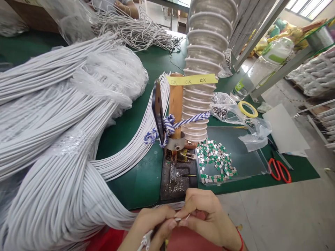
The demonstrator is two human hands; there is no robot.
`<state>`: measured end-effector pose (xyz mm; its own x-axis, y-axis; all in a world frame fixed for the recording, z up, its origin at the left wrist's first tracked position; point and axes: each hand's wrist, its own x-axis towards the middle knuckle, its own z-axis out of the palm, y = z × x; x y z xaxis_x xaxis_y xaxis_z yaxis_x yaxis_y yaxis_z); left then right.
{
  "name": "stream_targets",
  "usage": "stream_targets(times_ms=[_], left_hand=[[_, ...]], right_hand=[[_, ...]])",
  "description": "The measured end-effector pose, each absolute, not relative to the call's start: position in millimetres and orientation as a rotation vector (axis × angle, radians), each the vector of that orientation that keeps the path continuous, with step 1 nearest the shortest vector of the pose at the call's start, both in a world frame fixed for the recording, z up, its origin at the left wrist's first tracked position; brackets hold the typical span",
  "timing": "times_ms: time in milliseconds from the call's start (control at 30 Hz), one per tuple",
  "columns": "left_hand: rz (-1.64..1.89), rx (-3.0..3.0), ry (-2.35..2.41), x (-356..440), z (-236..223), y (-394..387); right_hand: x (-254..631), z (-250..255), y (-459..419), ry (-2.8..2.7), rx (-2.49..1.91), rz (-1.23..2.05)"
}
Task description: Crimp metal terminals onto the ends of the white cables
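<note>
At the front edge of the table my left hand (154, 221) is closed, pinching a white cable (178, 219) near its end. More white cable ends (145, 240) poke out below its palm. My right hand (206, 212) meets it fingertip to fingertip, pinched on a thin white strand at the same cable's tip. Just beyond both hands stands a soldering iron (176, 99) with a wooden handle, upright over a dark, solder-spattered base (166, 190). A blue-and-white cord (192, 119) ties it to a clear ribbed hose (206, 52).
Large bundles of white cable (52, 139) cover the left side. Small green-and-metal connectors (216, 160) lie on a clear tray (251, 164) at right. Beyond are red-handled scissors (279, 170), yellow tape (247, 109) and a plastic bottle (261, 69). Another person's hand (124, 7) shows at the back.
</note>
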<state>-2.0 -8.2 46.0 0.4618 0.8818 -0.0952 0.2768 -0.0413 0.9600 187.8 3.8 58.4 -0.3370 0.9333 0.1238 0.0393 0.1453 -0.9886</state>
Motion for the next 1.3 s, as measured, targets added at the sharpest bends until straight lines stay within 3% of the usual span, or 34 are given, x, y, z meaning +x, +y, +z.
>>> stream_targets(times_ms=[367,600,900,1067,1300], left_hand=[[0.576,1.566,1.007,-8.2,38.7,17.4],[0.552,1.696,0.866,-12.8,34.9,16.4],[0.664,1.616,0.743,-11.4,38.5,18.9],[0.692,1.526,0.682,-10.7,36.2,22.0],[0.737,1.563,0.781,-9.2,34.4,19.5]], right_hand=[[190.7,55.3,3.8,-1.692,-1.037,1.208],[192.2,57.6,2.3,-1.705,-1.114,1.387],[211.0,64.4,-0.5,-1.976,-1.287,0.979],[271.4,62.9,13.4,-1.897,-1.684,0.549],[304.2,49.2,28.7,-2.008,-1.872,0.589]])
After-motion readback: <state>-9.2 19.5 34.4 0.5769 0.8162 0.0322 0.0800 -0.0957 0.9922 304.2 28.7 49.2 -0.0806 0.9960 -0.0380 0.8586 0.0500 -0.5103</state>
